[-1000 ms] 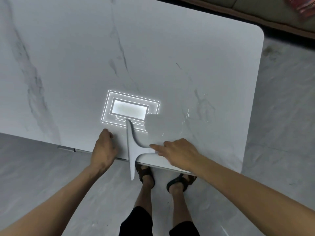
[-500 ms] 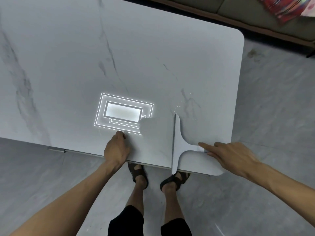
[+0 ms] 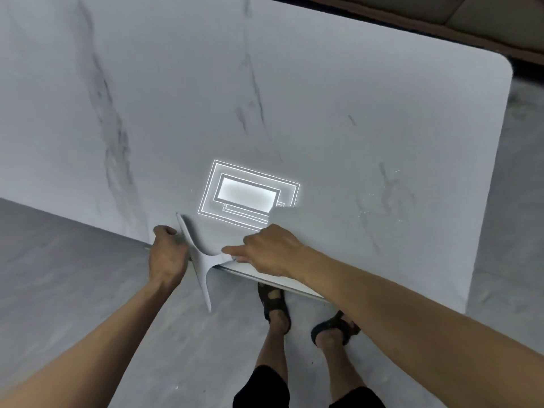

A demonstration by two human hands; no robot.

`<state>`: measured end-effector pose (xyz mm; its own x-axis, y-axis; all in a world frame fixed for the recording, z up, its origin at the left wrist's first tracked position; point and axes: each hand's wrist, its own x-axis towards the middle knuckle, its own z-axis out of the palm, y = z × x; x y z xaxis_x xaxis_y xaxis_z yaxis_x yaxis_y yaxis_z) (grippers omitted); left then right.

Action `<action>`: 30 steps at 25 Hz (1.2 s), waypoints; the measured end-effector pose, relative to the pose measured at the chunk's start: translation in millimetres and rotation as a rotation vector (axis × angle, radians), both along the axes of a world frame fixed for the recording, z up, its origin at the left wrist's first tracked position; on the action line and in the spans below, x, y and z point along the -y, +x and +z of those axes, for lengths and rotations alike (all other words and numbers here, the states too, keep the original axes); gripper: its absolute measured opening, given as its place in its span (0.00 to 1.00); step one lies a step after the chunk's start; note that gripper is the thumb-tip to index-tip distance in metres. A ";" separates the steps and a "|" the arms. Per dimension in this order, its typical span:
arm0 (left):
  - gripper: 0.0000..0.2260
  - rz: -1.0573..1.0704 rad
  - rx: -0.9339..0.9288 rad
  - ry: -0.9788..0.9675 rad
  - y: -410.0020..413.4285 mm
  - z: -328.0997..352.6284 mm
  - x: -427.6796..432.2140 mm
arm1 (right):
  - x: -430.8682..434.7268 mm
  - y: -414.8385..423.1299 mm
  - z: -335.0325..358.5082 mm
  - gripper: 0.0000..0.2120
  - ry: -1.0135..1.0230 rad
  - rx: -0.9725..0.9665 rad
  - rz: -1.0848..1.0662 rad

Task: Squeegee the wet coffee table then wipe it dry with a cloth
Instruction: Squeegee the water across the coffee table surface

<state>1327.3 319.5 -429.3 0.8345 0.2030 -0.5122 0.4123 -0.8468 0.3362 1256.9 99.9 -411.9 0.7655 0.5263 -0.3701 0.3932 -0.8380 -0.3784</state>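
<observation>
The right hand [image 3: 270,251] pinches the short handle [image 3: 219,258] of the squeegee [image 3: 200,262]. The forefinger lies along the top of the handle and the other fingers are curled beneath it. The right forearm reaches in from the lower right.

The squeegee is white and T-shaped. Its long blade [image 3: 188,240] crosses the near edge of the table [image 3: 353,113]. The far end of the blade lies on the table top, and the near end overhangs the floor [image 3: 73,275].

The left hand [image 3: 167,254] sits at the same near edge, just beside the blade on its left and touching or almost touching it. Its fingers are curled. It cannot be told whether they grip the edge or only rest against it.

The table top is white with grey veins and has a rounded far-right corner. A bright rectangular reflection of a light [image 3: 250,195] shows on it just beyond the right hand. Fine water droplets [image 3: 382,198] are scattered further right, well apart from the squeegee.

Below the edge, two feet in dark sandals [image 3: 276,304] stand on the grey marbled floor. Part of a sofa [image 3: 485,13] shows beyond the far-right corner.
</observation>
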 end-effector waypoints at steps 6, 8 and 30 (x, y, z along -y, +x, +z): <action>0.13 -0.084 -0.006 -0.023 18.5 -2.4 -16.7 | -23.7 53.1 -13.5 0.19 0.045 -0.016 -0.118; 0.13 -0.112 -0.011 -0.038 20.8 -3.4 -13.9 | -21.2 57.5 -16.4 0.18 0.061 -0.018 -0.178; 0.08 -0.317 -0.023 -0.029 -24.6 3.3 99.9 | 199.4 -159.8 70.1 0.24 -0.251 -0.170 -0.468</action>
<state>1302.7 219.6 -426.0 0.8420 -0.0805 -0.5334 0.1373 -0.9243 0.3561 1097.1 -99.5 -341.8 0.8153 0.0238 -0.5786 -0.0921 -0.9811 -0.1702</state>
